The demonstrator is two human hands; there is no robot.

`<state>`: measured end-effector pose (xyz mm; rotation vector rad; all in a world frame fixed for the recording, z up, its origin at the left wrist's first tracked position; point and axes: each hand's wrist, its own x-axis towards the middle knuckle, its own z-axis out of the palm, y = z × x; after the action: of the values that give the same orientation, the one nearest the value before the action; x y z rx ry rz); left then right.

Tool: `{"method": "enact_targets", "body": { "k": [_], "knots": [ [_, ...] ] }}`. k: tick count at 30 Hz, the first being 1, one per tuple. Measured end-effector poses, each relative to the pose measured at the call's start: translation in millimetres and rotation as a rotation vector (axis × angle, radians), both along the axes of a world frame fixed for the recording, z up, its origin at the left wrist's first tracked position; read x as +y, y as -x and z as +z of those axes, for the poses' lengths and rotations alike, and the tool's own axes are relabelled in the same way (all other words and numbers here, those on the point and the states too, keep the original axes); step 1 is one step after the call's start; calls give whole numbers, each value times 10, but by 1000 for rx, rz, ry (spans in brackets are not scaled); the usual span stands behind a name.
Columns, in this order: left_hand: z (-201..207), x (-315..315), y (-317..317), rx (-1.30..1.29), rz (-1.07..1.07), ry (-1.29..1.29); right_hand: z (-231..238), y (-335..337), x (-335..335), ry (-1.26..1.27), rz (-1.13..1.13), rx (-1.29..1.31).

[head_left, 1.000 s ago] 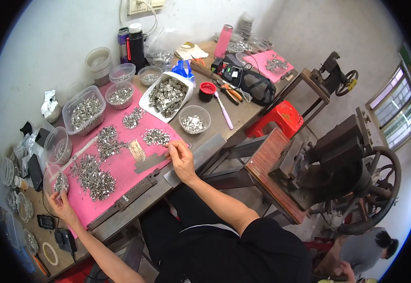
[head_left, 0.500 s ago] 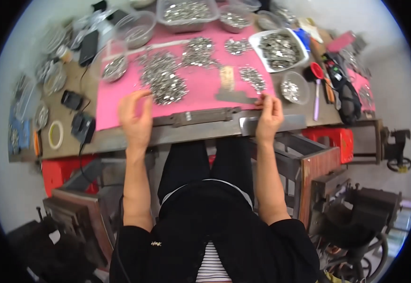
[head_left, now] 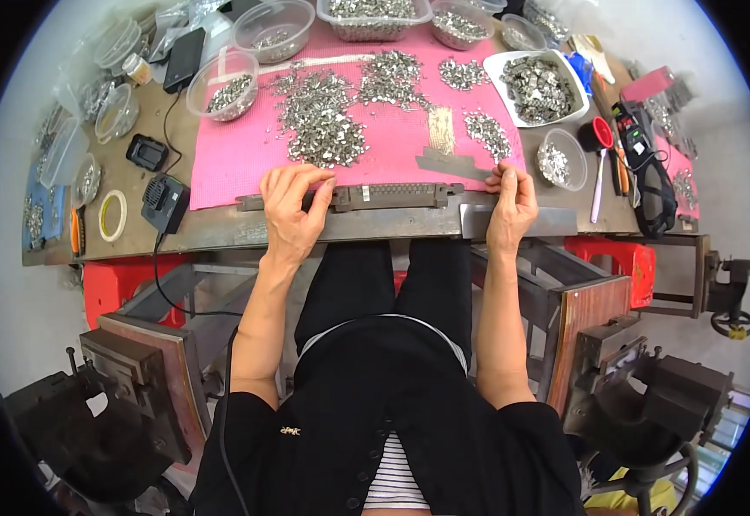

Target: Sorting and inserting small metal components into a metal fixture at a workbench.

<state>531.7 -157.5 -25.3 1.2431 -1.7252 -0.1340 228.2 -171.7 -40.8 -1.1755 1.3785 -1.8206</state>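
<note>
My left hand [head_left: 293, 209] rests on the left end of a long dark metal bar [head_left: 392, 196] that lies along the near edge of the pink mat [head_left: 237, 155]. Its fingers curl over the bar. My right hand [head_left: 513, 199] sits at the mat's right corner, fingers bent, touching a flat grey metal piece [head_left: 452, 163]. Heaps of small shiny metal parts [head_left: 323, 112] cover the mat beyond both hands.
Clear tubs of metal parts [head_left: 230, 86] line the far and left edges. A white tray of parts [head_left: 537, 84] and a small bowl [head_left: 556, 162] stand at right. A black box [head_left: 165, 203], tape roll [head_left: 112, 215] and red stools [head_left: 616, 267] are nearby.
The view has swung from a sideways look at the bench to straight down. My left hand came in from the far left to the bar; both hands now sit at the mat's near edge.
</note>
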Motion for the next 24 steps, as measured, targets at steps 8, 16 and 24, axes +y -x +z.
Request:
{"method": "enact_targets", "body": {
  "k": [8, 16, 24],
  "knots": [
    [13, -18, 63, -13, -4, 32, 185, -19, 44, -93, -78, 87],
    [-26, 78, -38, -161, -93, -47, -46, -73, -14, -16, -59, 6],
    [-35, 57, 29, -138, -95, -37, 8, -47, 1, 21, -84, 46]
  ]
}}
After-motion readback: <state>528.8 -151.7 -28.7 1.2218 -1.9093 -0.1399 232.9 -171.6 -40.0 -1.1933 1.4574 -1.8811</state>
